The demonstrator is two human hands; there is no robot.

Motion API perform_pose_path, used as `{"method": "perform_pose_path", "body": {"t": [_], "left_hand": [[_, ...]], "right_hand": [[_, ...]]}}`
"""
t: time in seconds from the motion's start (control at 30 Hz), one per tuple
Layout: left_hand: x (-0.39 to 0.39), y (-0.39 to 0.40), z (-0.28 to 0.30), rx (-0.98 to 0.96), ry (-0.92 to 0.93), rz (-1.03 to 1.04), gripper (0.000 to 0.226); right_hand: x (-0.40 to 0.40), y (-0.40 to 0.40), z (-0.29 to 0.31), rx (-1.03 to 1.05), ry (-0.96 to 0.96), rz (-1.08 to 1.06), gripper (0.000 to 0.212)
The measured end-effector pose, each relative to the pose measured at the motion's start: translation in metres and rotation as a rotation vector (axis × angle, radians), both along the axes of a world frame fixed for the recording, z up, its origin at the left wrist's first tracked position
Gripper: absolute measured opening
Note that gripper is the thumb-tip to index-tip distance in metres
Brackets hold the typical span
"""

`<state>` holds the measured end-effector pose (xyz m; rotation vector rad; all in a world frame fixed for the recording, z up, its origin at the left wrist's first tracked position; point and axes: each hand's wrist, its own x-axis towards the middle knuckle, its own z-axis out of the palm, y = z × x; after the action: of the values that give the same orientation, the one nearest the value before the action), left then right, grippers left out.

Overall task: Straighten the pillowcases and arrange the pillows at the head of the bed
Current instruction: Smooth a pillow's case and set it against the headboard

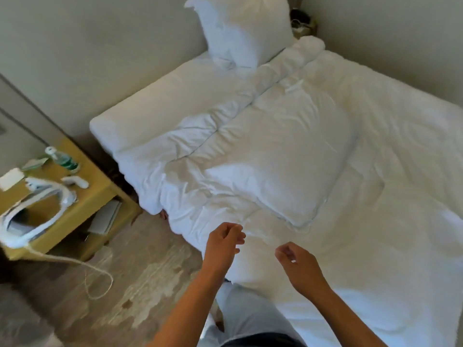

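A white pillow [288,166] lies flat on the rumpled white duvet [375,221] in the middle of the bed, its near corner just beyond my hands. A second white pillow [243,31] stands upright against the wall at the far end of the head of the bed. My left hand [225,241] hovers over the duvet's near edge with loosely curled fingers and holds nothing. My right hand [295,261] hangs beside it, also loosely curled, with nothing gripped. Neither hand touches a pillow.
A bare strip of mattress [155,101] runs along the wall at the head of the bed. To the left stands a yellow bedside table [82,206] with a bottle [62,159], white devices and a cable trailing onto the floor. A dark bag [303,23] sits in the far corner.
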<state>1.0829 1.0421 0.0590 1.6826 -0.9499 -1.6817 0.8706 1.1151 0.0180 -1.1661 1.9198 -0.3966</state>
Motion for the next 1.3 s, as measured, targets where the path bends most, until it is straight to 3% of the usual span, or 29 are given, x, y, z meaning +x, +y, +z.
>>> {"method": "perform_pose_path", "body": {"t": [0.2, 0.47, 0.63, 0.77, 0.93, 1.17, 1.3], "left_hand": [[-0.041, -0.173, -0.009, -0.05, -0.045, -0.071, 0.02], [-0.099, -0.365, -0.052, -0.012, -0.12, -0.064, 0.025], [-0.145, -0.462, -0.117, -0.032, -0.267, -0.151, 0.03], [-0.165, -0.503, -0.184, -0.08, -0.492, -0.407, 0.04], [-0.171, -0.541, -0.251, -0.099, -0.657, -0.602, 0.074], [-0.162, -0.565, -0.302, 0.054, -0.683, -0.643, 0.123], [-0.162, -0.563, -0.318, 0.057, -0.581, -0.584, 0.112]], "right_hand": [[-0.017, -0.141, -0.04, -0.014, 0.039, -0.074, 0.011], [-0.051, -0.326, -0.069, -0.017, 0.215, -0.081, 0.055], [-0.077, -0.398, -0.108, 0.159, 0.332, -0.062, 0.085], [-0.079, -0.417, -0.143, 0.231, 0.374, -0.029, 0.093], [-0.082, -0.433, -0.175, 0.248, 0.403, -0.028, 0.092], [-0.09, -0.453, -0.207, 0.257, 0.417, -0.018, 0.091], [-0.09, -0.456, -0.222, 0.235, 0.44, -0.023, 0.092]]}}
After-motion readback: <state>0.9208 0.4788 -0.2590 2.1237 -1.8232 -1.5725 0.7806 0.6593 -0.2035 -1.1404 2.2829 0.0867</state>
